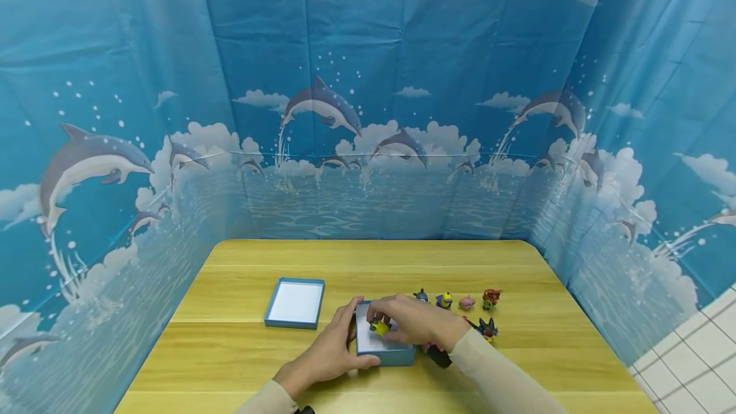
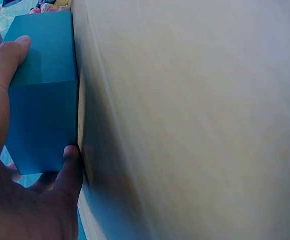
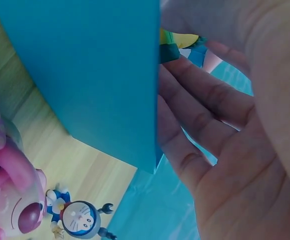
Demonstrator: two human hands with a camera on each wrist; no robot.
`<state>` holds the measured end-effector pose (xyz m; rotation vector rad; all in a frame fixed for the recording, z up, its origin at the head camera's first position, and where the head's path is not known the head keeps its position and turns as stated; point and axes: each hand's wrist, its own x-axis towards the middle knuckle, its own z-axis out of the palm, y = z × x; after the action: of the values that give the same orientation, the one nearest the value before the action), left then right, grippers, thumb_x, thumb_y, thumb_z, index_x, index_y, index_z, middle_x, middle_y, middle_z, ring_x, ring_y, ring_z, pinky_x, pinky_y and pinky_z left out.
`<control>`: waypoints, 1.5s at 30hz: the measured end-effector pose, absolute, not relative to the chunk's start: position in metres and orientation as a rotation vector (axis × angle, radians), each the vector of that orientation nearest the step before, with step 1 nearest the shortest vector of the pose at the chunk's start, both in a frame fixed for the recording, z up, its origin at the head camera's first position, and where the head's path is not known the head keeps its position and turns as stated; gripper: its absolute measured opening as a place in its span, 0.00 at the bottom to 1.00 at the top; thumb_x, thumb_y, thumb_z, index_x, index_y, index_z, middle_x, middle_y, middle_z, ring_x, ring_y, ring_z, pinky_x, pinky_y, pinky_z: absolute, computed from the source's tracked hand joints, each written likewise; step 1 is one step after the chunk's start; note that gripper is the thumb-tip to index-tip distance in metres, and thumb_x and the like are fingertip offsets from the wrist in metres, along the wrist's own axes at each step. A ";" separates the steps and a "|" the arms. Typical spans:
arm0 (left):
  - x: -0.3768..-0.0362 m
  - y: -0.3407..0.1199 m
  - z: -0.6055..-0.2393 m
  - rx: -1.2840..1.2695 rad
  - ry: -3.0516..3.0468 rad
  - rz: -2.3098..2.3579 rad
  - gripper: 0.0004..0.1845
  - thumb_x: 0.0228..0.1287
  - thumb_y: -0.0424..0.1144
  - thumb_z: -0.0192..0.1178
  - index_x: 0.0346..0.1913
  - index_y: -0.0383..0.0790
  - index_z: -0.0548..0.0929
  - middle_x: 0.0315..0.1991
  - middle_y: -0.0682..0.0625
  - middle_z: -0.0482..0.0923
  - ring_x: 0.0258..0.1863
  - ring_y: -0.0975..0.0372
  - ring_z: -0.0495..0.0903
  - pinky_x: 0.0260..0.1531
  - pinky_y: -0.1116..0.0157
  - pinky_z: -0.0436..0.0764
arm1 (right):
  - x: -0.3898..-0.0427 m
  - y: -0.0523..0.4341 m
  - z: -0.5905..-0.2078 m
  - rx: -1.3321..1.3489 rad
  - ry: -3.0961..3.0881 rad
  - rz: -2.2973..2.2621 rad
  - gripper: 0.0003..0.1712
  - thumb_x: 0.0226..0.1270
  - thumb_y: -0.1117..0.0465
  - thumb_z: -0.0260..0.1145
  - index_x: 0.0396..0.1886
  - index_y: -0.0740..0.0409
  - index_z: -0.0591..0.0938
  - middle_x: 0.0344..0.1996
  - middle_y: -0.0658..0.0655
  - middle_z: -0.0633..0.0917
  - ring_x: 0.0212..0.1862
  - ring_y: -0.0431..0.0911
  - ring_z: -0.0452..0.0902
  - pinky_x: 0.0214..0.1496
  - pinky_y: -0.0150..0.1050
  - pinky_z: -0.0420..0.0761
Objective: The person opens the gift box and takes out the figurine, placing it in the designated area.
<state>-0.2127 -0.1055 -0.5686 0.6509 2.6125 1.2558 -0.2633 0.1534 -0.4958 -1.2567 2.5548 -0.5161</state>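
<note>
Head view: light wooden tabletop (image 1: pixel 379 260) inside a blue dolphin-print curtain (image 1: pixel 368 82). Small blue cardboard box with white inside (image 1: pixel 384 345) sits near the front middle of the tabletop. Left hand (image 1: pixel 328 353) grips the box's left side, thumb along the front wall, fingers at the far left corner. Right hand (image 1: pixel 416 321) reaches over the box's open top, fingertips pinching a small yellow toy figure (image 1: pixel 379 326) just inside the box. Matching blue box lid, white inside up (image 1: pixel 295 302), lies apart to the left. Row of small toy figures (image 1: pixel 457 300) stands just behind the right hand; one dark figure with orange (image 1: pixel 489 328) is right of the wrist.

Left wrist view: blue box wall (image 2: pixel 42 95) fills the left, standing on the tabletop (image 2: pixel 194 120). Left hand (image 2: pixel 15 190) has the thumb (image 2: pixel 71 170) pressed at the box's lower edge and a finger (image 2: pixel 5 60) laid on the wall; grip is clenched on the box.

Right wrist view: box's outer wall (image 3: pixel 90 75) up close, right hand's fingers (image 3: pixel 194 115) curled just beside and over it. Yellow figure (image 3: pixel 182 40) barely shows at the fingertips, partly hidden. Pink toy figure (image 3: pixel 7 185) and blue-and-white robot-cat figure (image 3: pixel 80 217) stand on the tabletop nearby.
</note>
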 end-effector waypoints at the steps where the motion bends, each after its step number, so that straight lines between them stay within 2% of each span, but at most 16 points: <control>1: -0.213 -0.105 -0.569 0.652 2.613 1.255 0.68 0.71 0.70 0.79 0.99 0.56 0.44 0.94 0.40 0.57 0.89 0.45 0.70 0.83 0.35 0.76 | -0.263 0.154 -0.495 -1.263 2.556 -0.521 0.23 0.80 0.65 0.81 0.69 0.50 0.87 0.63 0.49 0.93 0.60 0.37 0.90 0.62 0.37 0.92; 6: -0.213 -0.105 -0.569 0.649 2.613 1.256 0.68 0.71 0.70 0.79 0.99 0.58 0.44 0.94 0.40 0.57 0.89 0.45 0.70 0.82 0.35 0.76 | -0.261 0.157 -0.489 -1.282 2.557 -0.545 0.22 0.80 0.66 0.81 0.68 0.53 0.87 0.64 0.50 0.93 0.60 0.38 0.91 0.62 0.37 0.92; 12: -0.214 -0.104 -0.567 0.651 2.616 1.251 0.69 0.72 0.69 0.79 0.99 0.53 0.45 0.93 0.40 0.58 0.87 0.46 0.72 0.81 0.35 0.77 | -0.260 0.161 -0.487 -1.305 2.545 -0.575 0.22 0.80 0.66 0.80 0.68 0.53 0.86 0.63 0.50 0.93 0.60 0.38 0.90 0.62 0.38 0.92; 17: -0.214 -0.104 -0.566 0.658 2.618 1.250 0.69 0.72 0.69 0.79 0.99 0.53 0.45 0.93 0.39 0.58 0.87 0.46 0.72 0.81 0.36 0.78 | -0.259 0.164 -0.486 -1.337 2.551 -0.589 0.22 0.81 0.66 0.80 0.68 0.53 0.86 0.63 0.51 0.92 0.58 0.37 0.89 0.61 0.38 0.92; 33: -0.214 -0.103 -0.568 0.677 2.623 1.248 0.68 0.72 0.70 0.79 0.99 0.51 0.46 0.92 0.39 0.60 0.83 0.48 0.76 0.78 0.40 0.81 | -0.253 0.167 -0.480 -1.293 2.628 -0.595 0.28 0.79 0.63 0.82 0.74 0.55 0.85 0.56 0.48 0.91 0.52 0.34 0.86 0.55 0.36 0.90; 45: -0.213 -0.104 -0.569 0.656 2.628 1.233 0.69 0.71 0.70 0.79 0.99 0.52 0.46 0.92 0.39 0.61 0.82 0.49 0.77 0.77 0.42 0.82 | -0.249 0.176 -0.483 -1.389 2.690 -0.620 0.24 0.79 0.60 0.83 0.69 0.54 0.88 0.57 0.50 0.89 0.54 0.38 0.89 0.56 0.35 0.92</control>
<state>-0.2126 -0.1035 -0.5688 0.6564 2.6276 1.2328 -0.2495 0.1764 -0.4830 -1.3888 2.6896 -0.6197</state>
